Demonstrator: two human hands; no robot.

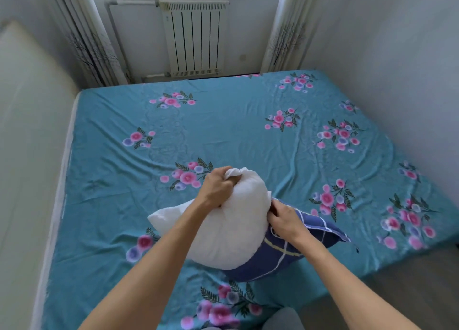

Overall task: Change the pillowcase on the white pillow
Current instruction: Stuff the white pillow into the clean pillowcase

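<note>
The teal floral bedsheet (pixel 236 131) lay bare across the far and middle stretch of the bed, open to reach from the near edge. Near the front, the white pillow (pixel 223 230) and the blue checked pillowcase (pixel 285 252) blocked the centre, with both forearms crossing above them. A padded headboard (pixel 29 131) closed the left side, a wall (pixel 397 44) the right, and a white radiator (pixel 195 37) stood beyond the far edge between curtains (pixel 89 44).

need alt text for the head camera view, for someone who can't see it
Two bare hands work a white pillow over a bed: the left hand grips its bunched top corner while the right hand holds the blue checked pillowcase around its lower end. The teal floral sheet covers the bed below a white radiator.
</note>
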